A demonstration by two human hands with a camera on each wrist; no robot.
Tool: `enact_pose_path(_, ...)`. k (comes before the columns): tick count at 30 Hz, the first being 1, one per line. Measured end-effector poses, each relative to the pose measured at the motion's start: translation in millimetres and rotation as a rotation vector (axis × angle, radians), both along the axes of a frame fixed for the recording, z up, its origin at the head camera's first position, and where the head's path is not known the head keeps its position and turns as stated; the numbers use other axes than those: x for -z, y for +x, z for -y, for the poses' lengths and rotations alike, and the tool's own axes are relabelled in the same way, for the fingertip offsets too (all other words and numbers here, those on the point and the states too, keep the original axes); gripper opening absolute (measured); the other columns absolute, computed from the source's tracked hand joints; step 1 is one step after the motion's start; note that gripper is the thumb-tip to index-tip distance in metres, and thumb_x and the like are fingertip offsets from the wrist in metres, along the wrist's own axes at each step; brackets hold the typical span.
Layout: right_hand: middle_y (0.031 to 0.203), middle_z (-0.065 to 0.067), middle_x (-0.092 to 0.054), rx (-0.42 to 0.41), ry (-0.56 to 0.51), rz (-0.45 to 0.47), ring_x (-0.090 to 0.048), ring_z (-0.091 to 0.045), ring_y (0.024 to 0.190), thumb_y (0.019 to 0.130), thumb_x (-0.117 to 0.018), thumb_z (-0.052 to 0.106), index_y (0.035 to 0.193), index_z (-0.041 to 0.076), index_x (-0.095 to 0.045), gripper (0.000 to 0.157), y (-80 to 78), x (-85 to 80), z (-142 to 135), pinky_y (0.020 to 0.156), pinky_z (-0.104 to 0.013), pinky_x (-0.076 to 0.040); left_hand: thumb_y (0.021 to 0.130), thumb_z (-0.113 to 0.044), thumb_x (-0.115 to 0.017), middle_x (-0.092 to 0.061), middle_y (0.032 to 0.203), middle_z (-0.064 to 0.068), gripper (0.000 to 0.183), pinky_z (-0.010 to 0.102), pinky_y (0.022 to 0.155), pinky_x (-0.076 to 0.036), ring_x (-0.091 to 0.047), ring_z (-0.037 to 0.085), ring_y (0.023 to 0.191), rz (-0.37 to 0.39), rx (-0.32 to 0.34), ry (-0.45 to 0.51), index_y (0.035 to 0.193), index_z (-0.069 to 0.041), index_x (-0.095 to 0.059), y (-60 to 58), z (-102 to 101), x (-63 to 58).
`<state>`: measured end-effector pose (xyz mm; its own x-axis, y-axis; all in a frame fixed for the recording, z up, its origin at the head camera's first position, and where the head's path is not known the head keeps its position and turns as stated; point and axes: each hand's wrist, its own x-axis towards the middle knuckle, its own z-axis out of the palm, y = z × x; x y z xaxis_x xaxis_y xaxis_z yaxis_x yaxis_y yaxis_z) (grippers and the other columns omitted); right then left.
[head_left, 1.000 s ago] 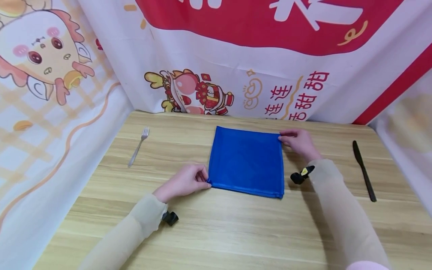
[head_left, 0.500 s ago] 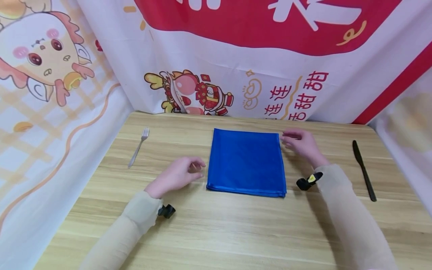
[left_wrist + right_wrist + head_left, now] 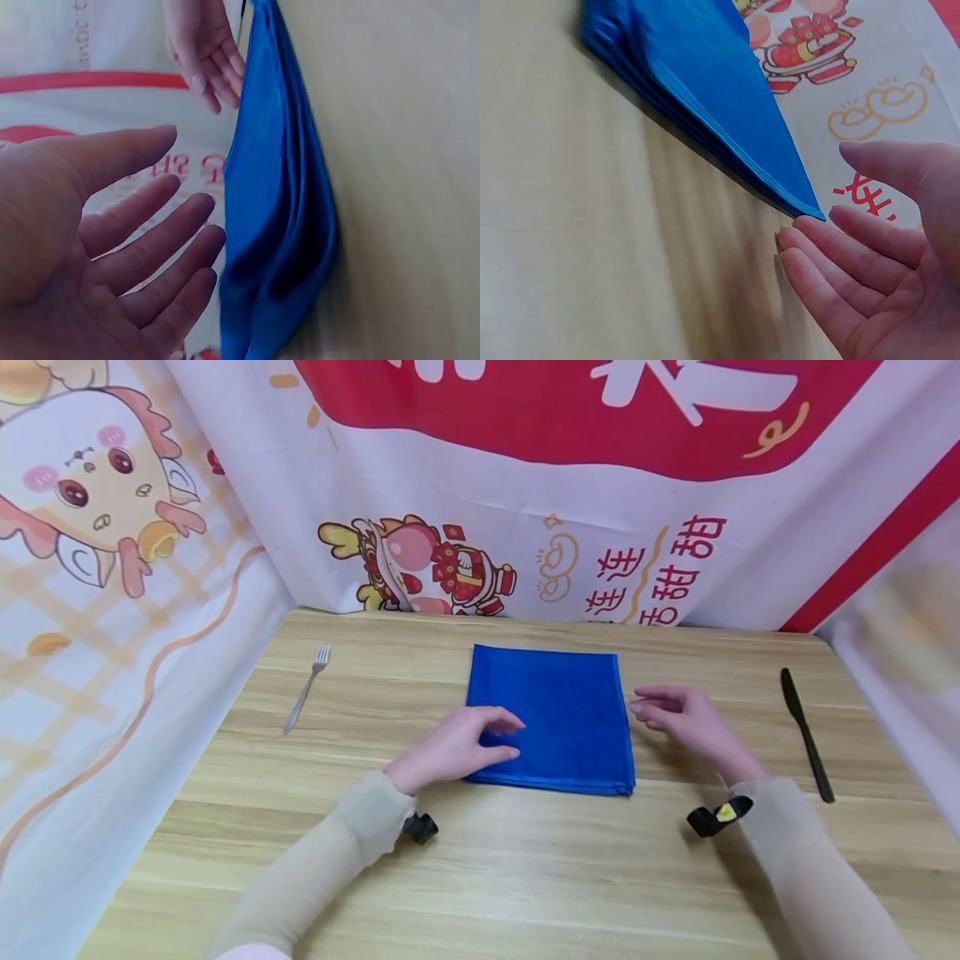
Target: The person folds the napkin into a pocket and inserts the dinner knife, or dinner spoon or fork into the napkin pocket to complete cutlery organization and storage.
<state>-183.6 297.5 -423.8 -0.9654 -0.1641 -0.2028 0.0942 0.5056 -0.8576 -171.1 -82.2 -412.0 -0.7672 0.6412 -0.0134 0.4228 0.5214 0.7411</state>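
A blue cloth (image 3: 562,710), folded into a layered square, lies flat on the wooden table. My left hand (image 3: 457,745) hovers over the cloth's left part, thumb and fingers spread apart, holding nothing. In the left wrist view the left hand (image 3: 105,247) has loosely bent fingers and the cloth (image 3: 262,187) shows its stacked layers beside them. Just off the cloth's right edge is my right hand (image 3: 686,722), relaxed and holding nothing. The right wrist view has the right hand (image 3: 900,262) with its fingertips close to a cloth corner (image 3: 795,199); whether they touch I cannot tell.
A fork (image 3: 307,687) lies at the left of the table (image 3: 525,877). On the right lies a black knife (image 3: 807,735). Printed white curtains (image 3: 420,468) rise behind the table and at both sides. Each wrist carries a small black camera (image 3: 420,828).
Both hands have let go of the cloth's corners. The left hand has drawn back, then moved right over the cloth. My right hand has moved toward me along the right edge.
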Motion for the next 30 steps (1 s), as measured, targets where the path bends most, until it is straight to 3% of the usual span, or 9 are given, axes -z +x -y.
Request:
enact_pose_path(6, 0.132, -0.021, -0.063, -0.015, 0.017, 0.015, -0.066, -0.031, 0.113, 0.101, -0.065, 0.04, 0.143, 0.0, -0.055, 0.059, 22.6, -0.4, -2.3, 0.086, -0.025, -0.055, 0.097, -0.028, -0.074, -0.067, 0.125, 0.001, 0.038, 0.03, 0.095, -0.05, -0.061, 0.013, 0.111, -0.024, 0.109, 0.011, 0.13, -0.012, -0.067, -2.5, -31.7, 11.9)
enact_pose_path(11, 0.128, -0.023, -0.065, -0.033, -0.013, -0.004, -0.069, -0.029, 0.107, 0.101, -0.066, 0.033, 0.139, -0.005, -0.056, 0.055, 37.2, 2.0, -2.5, 0.084, -0.028, -0.057, 0.096, -0.03, -0.074, -0.068, 0.121, -0.006, 0.036, 0.023, 0.094, -0.048, -0.061, 0.006, 0.109, -0.038, 0.169, -0.032, 0.128, -0.015, -0.068, 3.7, -55.5, 18.1)
enact_pose_path(18, 0.129, -0.021, -0.065, -0.055, -0.067, 0.037, -0.069, -0.024, 0.106, 0.102, -0.065, 0.031, 0.141, -0.005, -0.054, 0.054, 56.1, 4.3, -4.8, 0.083, -0.03, -0.057, 0.095, -0.032, -0.075, -0.068, 0.12, -0.008, 0.036, 0.02, 0.091, -0.048, -0.06, 0.004, 0.103, -0.046, 0.211, -0.07, 0.127, -0.016, -0.069, 7.1, -80.1, 20.6)
enact_pose_path(24, 0.12, -0.024, -0.068, -0.121, -0.146, 0.054, -0.072, -0.024, 0.099, 0.102, -0.065, 0.016, 0.134, -0.013, -0.057, 0.044, 65.1, 5.4, -3.7, 0.082, -0.033, -0.058, 0.096, -0.03, -0.074, -0.067, 0.123, -0.008, 0.038, 0.02, 0.09, -0.047, -0.058, 0.005, 0.104, -0.078, 0.244, -0.109, 0.131, -0.015, -0.069, 11.1, -94.2, 18.1)
enact_pose_path(30, 0.122, -0.025, -0.067, -0.153, -0.192, 0.108, -0.071, -0.022, 0.101, 0.103, -0.061, 0.009, 0.136, -0.014, -0.053, 0.041, 68.9, 6.6, -0.1, 0.084, -0.033, -0.058, 0.095, -0.028, -0.076, -0.066, 0.11, -0.006, 0.038, 0.018, 0.085, -0.045, -0.057, 0.005, 0.098, -0.106, 0.273, -0.142, 0.129, -0.014, -0.07, 6.9, -104.2, 20.0)
